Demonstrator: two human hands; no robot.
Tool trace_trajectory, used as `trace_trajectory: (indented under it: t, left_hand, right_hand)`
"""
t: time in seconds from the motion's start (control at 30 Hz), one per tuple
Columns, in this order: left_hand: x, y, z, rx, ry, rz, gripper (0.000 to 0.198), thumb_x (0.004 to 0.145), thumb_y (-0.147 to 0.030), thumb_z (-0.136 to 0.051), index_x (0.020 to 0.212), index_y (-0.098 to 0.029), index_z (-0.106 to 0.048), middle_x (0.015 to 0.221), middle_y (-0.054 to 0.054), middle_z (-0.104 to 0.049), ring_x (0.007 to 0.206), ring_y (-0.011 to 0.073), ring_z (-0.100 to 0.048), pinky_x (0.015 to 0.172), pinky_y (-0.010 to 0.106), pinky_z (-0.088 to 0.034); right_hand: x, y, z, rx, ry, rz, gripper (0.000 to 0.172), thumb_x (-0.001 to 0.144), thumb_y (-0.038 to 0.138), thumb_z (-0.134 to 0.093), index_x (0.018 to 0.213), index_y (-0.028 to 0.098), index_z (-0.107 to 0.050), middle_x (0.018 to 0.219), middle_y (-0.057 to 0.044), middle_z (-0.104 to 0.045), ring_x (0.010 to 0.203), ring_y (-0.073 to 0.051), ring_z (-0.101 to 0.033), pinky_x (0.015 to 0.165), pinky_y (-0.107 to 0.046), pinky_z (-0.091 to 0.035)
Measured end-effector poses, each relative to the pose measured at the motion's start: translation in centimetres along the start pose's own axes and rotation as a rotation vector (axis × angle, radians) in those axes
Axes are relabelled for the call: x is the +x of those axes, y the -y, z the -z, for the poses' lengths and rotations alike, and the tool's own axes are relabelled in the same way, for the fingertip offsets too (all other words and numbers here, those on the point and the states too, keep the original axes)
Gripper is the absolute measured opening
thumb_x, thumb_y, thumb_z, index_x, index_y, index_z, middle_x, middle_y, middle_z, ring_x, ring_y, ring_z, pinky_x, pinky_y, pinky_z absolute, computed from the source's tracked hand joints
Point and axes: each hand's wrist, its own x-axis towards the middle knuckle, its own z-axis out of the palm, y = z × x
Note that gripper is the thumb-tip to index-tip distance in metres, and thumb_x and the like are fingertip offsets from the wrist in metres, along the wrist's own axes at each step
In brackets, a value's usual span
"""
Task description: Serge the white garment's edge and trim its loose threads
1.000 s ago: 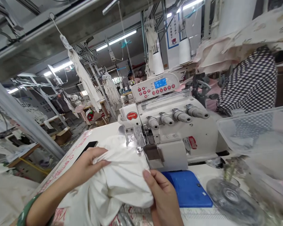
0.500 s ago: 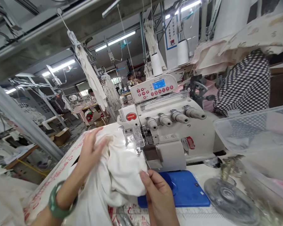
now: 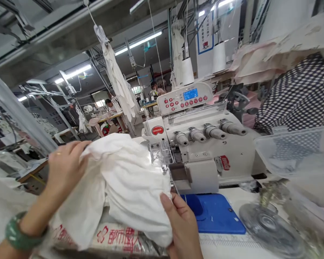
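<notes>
1. Grip: left hand [image 3: 66, 167] is clenched on the top fold of the white cloth [image 3: 129, 183], fingers [image 3: 75, 145] curled over it. Right hand [image 3: 182, 226] grasps the cloth's lower right edge, thumb [image 3: 166, 203] on top.
2. Cloth: bunched mound between the hands, on the worktop [image 3: 232, 190] in front of the overlock sewing machine [image 3: 199, 144]. Long axis runs left to right, with a loose tail dropping onto a printed sack [image 3: 118, 239].
3. Key relation: the cloth's right side sits just beside the presser foot [image 3: 159, 153]. Right hand is nearer the foot; left hand is well off to the left, over the worktop's edge.
4. Right hand also sits just beside the blue pad [image 3: 213, 216], apart from the clear plastic bin [image 3: 294, 151].
5. Hidden: the needle area is hard to make out behind the foot and glare. Can't tell if the cloth is under the foot. Left thumb is out of sight — no seam visible in the folds either.
</notes>
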Motion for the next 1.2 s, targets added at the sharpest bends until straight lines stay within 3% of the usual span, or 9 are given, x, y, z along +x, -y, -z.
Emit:
trace_trajectory:
  t: [0.07, 0.2, 0.33, 0.47, 0.63, 0.83, 0.9, 1.07, 1.2]
  left_hand:
    - [-0.8, -2.9, -1.4, -0.274, 0.007, -0.088, 0.035, 0.082, -0.037, -0.041, 0.111, -0.02, -0.052, 0.107, 0.01, -0.059, 0.1, 0.0279, -0.051, 0.087, 0.04, -0.036]
    - [-4.5, -7.0, -4.5, -0.522, 0.41, -0.057, 0.036, 0.071, -0.04, -0.061, 0.103, -0.024, -0.055, 0.097, 0.005, -0.062, 0.091, 0.0245, -0.053, 0.085, 0.039, -0.036]
    - [-4.5, -6.5, -3.6, -0.746, 0.529, -0.014, 0.021, 0.081, -0.038, -0.049, 0.073, -0.02, -0.057, 0.078, 0.003, -0.059, 0.08, 0.0191, -0.053, 0.077, 0.031, -0.038]
    - [-2.2, -5.7, -2.7, -0.907, 0.501, 0.02, 0.026, 0.084, -0.04, -0.042, 0.076, -0.018, -0.053, 0.076, 0.003, -0.055, 0.074, 0.016, -0.051, 0.067, 0.025, -0.04]
    - [-0.5, -6.5, -4.5, -0.936, 0.393, 0.128, 0.027, 0.083, -0.042, -0.042, 0.078, -0.018, -0.05, 0.07, 0.0, -0.05, 0.066, 0.0143, -0.047, 0.06, 0.023, -0.038]
    - [-2.2, -6.5, -3.6, -0.99, 0.757, 0.144, 0.032, 0.069, -0.042, -0.063, 0.088, -0.018, -0.056, 0.083, 0.002, -0.058, 0.079, 0.0188, -0.054, 0.066, 0.024, -0.043]
    - [-2.1, -6.2, -3.3, -0.964, 0.742, 0.17, 0.028, 0.075, -0.045, -0.055, 0.077, -0.017, -0.056, 0.073, 0.0, -0.055, 0.071, 0.0163, -0.052, 0.06, 0.022, -0.042]
    - [0.6, -6.7, -4.4, -0.907, 0.46, 0.156, 0.028, 0.079, -0.043, -0.045, 0.068, -0.018, -0.049, 0.063, -0.002, -0.045, 0.06, 0.0128, -0.045, 0.053, 0.021, -0.037]
    - [0.3, -7.7, -4.9, -0.861, 0.368, 0.104, 0.033, 0.08, -0.046, -0.045, 0.097, -0.018, -0.049, 0.087, 0.003, -0.055, 0.079, 0.0179, -0.052, 0.069, 0.027, -0.043]
  right_hand:
    - [0.0, 0.0, 0.1, -0.021, 0.004, 0.0, 0.038, 0.052, 0.038, -0.083, 0.077, 0.014, -0.067, 0.062, -0.005, -0.068, 0.056, -0.02, -0.062, 0.05, -0.026, -0.048]
    - [0.3, 0.7, 0.7, -0.043, 0.057, -0.04, 0.036, 0.049, 0.035, -0.084, 0.075, 0.013, -0.07, 0.059, -0.006, -0.067, 0.055, -0.021, -0.062, 0.051, -0.028, -0.049]
    - [0.6, 1.3, 0.9, -0.044, 0.019, -0.04, 0.031, 0.05, 0.036, -0.084, 0.066, 0.014, -0.07, 0.054, -0.005, -0.065, 0.054, -0.02, -0.061, 0.05, -0.027, -0.048]
    - [1.0, 1.1, 0.7, -0.054, -0.022, 0.003, 0.031, 0.053, 0.04, -0.082, 0.065, 0.014, -0.07, 0.056, -0.004, -0.065, 0.054, -0.017, -0.057, 0.047, -0.023, -0.045]
    - [1.1, 0.6, 1.1, -0.107, -0.007, 0.04, 0.035, 0.053, 0.042, -0.082, 0.069, 0.014, -0.07, 0.057, -0.003, -0.064, 0.056, -0.014, -0.053, 0.051, -0.021, -0.043]
    - [1.3, 0.1, 2.2, -0.153, 0.034, 0.054, 0.038, 0.051, 0.045, -0.081, 0.068, 0.013, -0.07, 0.058, -0.003, -0.063, 0.055, -0.012, -0.049, 0.049, -0.019, -0.041]
    - [1.4, 0.0, 2.3, -0.155, 0.034, 0.075, 0.038, 0.052, 0.045, -0.081, 0.067, 0.013, -0.07, 0.057, -0.003, -0.061, 0.056, -0.012, -0.049, 0.05, -0.018, -0.042]
    - [1.5, 0.1, 1.7, -0.105, 0.038, 0.11, 0.033, 0.054, 0.042, -0.081, 0.062, 0.013, -0.066, 0.057, -0.001, -0.061, 0.054, -0.01, -0.048, 0.05, -0.016, -0.041]
    - [1.4, 0.1, 1.3, -0.094, 0.058, 0.109, 0.033, 0.053, 0.04, -0.082, 0.065, 0.014, -0.067, 0.06, -0.002, -0.063, 0.058, -0.012, -0.053, 0.055, -0.018, -0.044]
